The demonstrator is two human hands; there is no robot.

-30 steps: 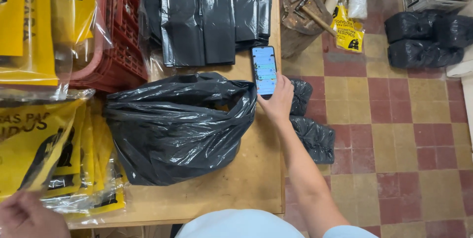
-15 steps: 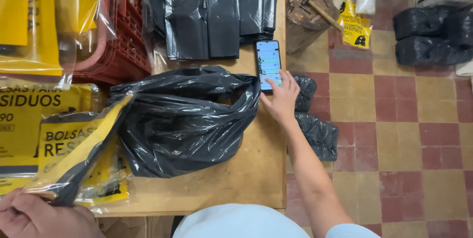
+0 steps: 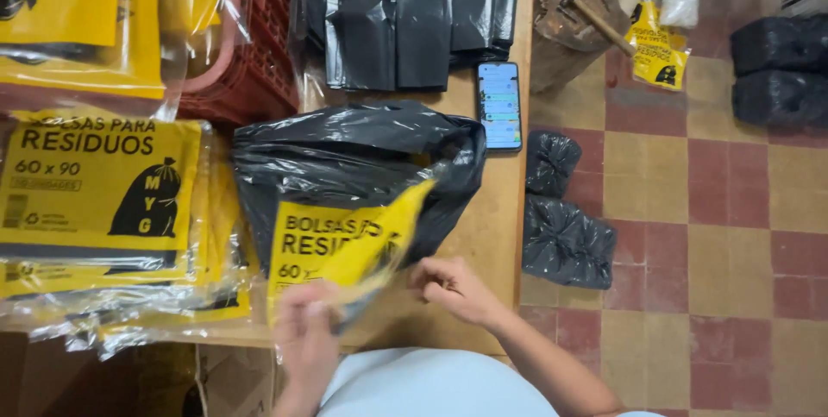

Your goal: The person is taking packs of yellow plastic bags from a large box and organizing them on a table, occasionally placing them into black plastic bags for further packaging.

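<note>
Red and cream floor tiles run along the right of a wooden counter (image 3: 496,227) crowded with packaging stock. Both hands work at its near edge: the left hand (image 3: 304,335) has its fingers closed on the lower part of a clear sleeve with a yellow printed label (image 3: 332,249), and the right hand (image 3: 448,286) pinches the sleeve's right edge between narrow fingers. The sleeve lies against a bulging black bag (image 3: 354,163) in the middle of the counter.

The thin film looks slippery and slack; a pull from the two hands in different directions could tear it or crease the label. The bag behind it is loose and could slide toward the phone (image 3: 500,106), which rests near the counter's right edge and might be nudged off onto the tiles. Stacked yellow packs (image 3: 95,184) on the left overhang the front edge and could slip if brushed by the left arm.
</note>
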